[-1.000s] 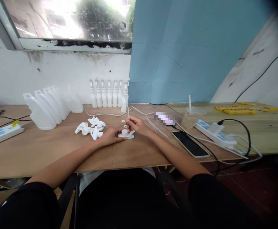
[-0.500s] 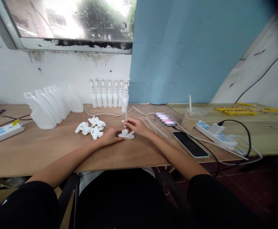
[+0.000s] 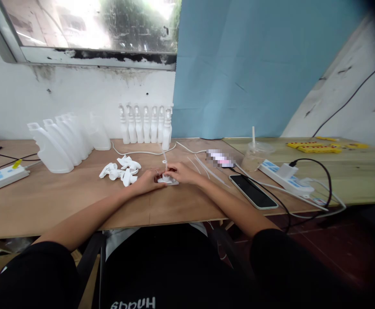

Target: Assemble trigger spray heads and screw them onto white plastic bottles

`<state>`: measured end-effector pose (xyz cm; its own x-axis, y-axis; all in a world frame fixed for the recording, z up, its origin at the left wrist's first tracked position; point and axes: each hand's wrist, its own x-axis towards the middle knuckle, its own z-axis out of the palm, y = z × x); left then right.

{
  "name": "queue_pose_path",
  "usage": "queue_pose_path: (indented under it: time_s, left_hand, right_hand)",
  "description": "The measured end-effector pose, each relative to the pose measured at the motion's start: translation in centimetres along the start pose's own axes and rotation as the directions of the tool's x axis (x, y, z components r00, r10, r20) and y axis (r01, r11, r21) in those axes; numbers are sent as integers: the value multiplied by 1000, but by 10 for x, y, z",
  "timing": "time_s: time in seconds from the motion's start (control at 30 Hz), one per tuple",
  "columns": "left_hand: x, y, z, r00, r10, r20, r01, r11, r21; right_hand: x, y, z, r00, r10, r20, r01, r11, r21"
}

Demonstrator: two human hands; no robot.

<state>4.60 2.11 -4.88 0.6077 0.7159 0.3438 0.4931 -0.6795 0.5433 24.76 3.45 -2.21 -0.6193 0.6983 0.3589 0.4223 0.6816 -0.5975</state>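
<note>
Both my hands meet at a small white plastic part (image 3: 172,181) near the middle of the brown table. My left hand (image 3: 148,180) has its fingers closed on the part's left side, with a ring on one finger. From the right, my right hand (image 3: 178,172) pinches the top of the part, where a thin translucent tube (image 3: 166,156) stands up. The fingers partly hide the part. Left of my hands lies a loose pile of white spray heads (image 3: 122,171). To the right, several thin clear tubes (image 3: 210,169) lie flat.
Translucent bottles (image 3: 56,148) stand at the back left, and a row of white spray bottles (image 3: 146,124) by the wall. On the right are a phone (image 3: 253,192), a plastic cup with a straw (image 3: 253,158), a power strip (image 3: 282,178) and cables. Another power strip (image 3: 5,177) lies far left.
My right hand has come down slightly over the white part, its fingers closer to the base. The whole view has shifted a little.
</note>
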Motion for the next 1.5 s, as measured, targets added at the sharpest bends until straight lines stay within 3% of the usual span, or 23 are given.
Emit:
queue_pose_path:
  time_s: [0.17, 0.3, 0.4, 0.5, 0.57, 0.63, 0.7, 0.8, 0.87, 0.93, 1.03, 1.13, 1.33, 1.5]
  left_hand:
    - [1, 3, -3, 995, -98, -15, 98, 995, -37]
    - [1, 10, -7, 970, -216, -115, 189, 960, -207]
    - [4, 12, -15, 972, -201, -122, 168, 956, -241]
    - [14, 1, -35, 981, -140, -132, 123, 984, -129]
    - [27, -20, -62, 961, -115, -253, 117, 993, -7]
    - [40, -48, -99, 909, -65, -411, 152, 971, 184]
    - [51, -78, -139, 832, -80, -549, 298, 899, 320]
    - [57, -114, -192, 617, -292, -731, 599, 777, 195]
    - [56, -129, -215, 515, -422, -746, 703, 706, 86]
    - [55, -139, -230, 476, -510, -717, 763, 645, 49]
    - [58, -148, -239, 457, -591, -664, 830, 552, 80]
    - [62, -150, -235, 484, -569, -665, 842, 510, 177]
    - [64, -132, -199, 669, -218, -711, 647, 641, 413]
    - [56, -95, -161, 820, 108, -563, 345, 691, 635]
  right_hand:
    - [0, 8, -3, 999, -32, -23, 36, 985, 167]
    - [-1, 15, -6, 988, 151, -34, -128, 921, 368]
    - [1, 17, -7, 964, 267, -16, -227, 850, 476]
    - [3, 19, -9, 946, 316, -75, -228, 811, 539]
    - [4, 22, -12, 930, 344, -127, -218, 797, 563]
    - [4, 26, -16, 915, 372, -156, -215, 777, 592]
    - [4, 29, -23, 905, 384, -183, -209, 775, 596]
    - [3, 33, -33, 891, 380, -249, -202, 822, 533]
    - [3, 35, -39, 862, 403, -308, -216, 841, 495]
    - [3, 38, -43, 816, 443, -371, -235, 841, 488]
    - [3, 42, -48, 767, 477, -428, -201, 813, 546]
    - [3, 44, -54, 763, 479, -434, -134, 774, 619]
    - [2, 43, -67, 744, 479, -466, 27, 676, 737]
    - [1, 45, -75, 696, 493, -522, 139, 620, 772]
